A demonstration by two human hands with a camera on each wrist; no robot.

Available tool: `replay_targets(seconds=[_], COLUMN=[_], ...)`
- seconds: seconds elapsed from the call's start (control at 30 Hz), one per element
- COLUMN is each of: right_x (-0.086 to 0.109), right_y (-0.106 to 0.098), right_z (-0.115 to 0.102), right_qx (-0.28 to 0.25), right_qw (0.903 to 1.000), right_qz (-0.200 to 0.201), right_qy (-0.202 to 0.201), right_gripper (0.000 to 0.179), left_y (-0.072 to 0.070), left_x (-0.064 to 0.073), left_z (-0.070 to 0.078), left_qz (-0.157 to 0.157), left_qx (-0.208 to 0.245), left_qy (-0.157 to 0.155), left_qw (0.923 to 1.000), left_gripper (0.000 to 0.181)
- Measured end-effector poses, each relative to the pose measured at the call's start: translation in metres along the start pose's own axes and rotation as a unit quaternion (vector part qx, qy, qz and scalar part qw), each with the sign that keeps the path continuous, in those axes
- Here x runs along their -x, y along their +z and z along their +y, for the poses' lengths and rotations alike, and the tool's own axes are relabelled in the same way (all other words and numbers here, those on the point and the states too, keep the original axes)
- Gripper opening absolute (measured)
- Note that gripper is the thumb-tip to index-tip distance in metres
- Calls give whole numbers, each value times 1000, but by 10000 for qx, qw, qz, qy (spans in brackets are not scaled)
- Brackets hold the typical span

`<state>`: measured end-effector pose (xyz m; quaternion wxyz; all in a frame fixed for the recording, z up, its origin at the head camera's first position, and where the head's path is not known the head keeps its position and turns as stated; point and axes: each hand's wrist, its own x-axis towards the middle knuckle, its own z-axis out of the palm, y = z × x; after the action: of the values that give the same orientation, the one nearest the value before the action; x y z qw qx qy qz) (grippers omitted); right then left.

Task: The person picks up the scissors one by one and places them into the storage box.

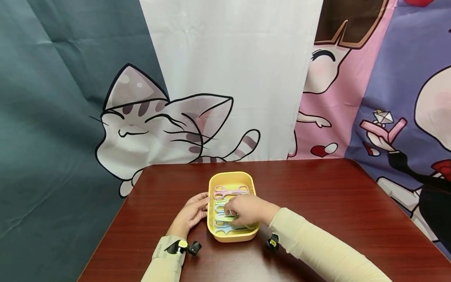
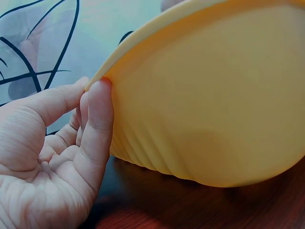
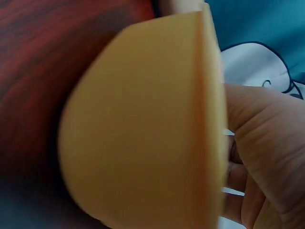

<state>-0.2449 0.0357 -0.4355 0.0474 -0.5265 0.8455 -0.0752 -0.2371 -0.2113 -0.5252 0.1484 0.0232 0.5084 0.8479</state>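
Note:
A yellow plastic bin [image 1: 231, 237] sits on the table with several small scissors laid across it. Pink scissors [image 1: 230, 192] lie toward its far end, and blue scissors [image 1: 229, 228] lie toward the near end. My left hand [image 1: 193, 211] pinches the bin's left rim between thumb and finger, as the left wrist view shows up close. From the right, my right hand [image 1: 251, 209] reaches over the rim, fingers bent down at pale green scissors [image 1: 222, 218] in the middle. Whether it grips them I cannot tell; in the right wrist view the bin wall hides the fingertips.
The dark red wooden table [image 1: 317, 196] extends on both sides of the bin. Behind its far edge hangs a cloth backdrop [image 1: 225, 58] printed with a cartoon cat and figures. Small black cameras [image 1: 192, 248] are strapped to both wrists.

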Motion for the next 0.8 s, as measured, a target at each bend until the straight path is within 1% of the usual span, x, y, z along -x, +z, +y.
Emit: replay_targets(seconds=[0.1, 0.27, 0.5, 0.7, 0.8], right_x=[1, 0, 2, 2, 3], right_y=[6, 14, 24, 24, 24], right_z=[-3, -6, -7, -8, -7], right_qx=[81, 289, 402, 368, 241], right_qw=[10000, 9996, 9991, 9991, 9996], right_qz=[-54, -45, -92, -79, -22], right_qy=[-17, -52, 90, 176, 166], right_gripper=[21, 19, 19, 20, 19], left_y=[0, 1, 4, 4, 4], left_x=[0, 2, 0, 0, 0], left_z=[-1, 1, 0, -1, -1], left_qz=[-1, -103, -163, -24, 95], left_qx=[19, 49, 49, 81, 82], left_qy=[-15, -10, -29, -85, -124], left_qw=[10000, 9999, 9999, 9999, 9998], left_gripper=[13, 13, 13, 14, 14])
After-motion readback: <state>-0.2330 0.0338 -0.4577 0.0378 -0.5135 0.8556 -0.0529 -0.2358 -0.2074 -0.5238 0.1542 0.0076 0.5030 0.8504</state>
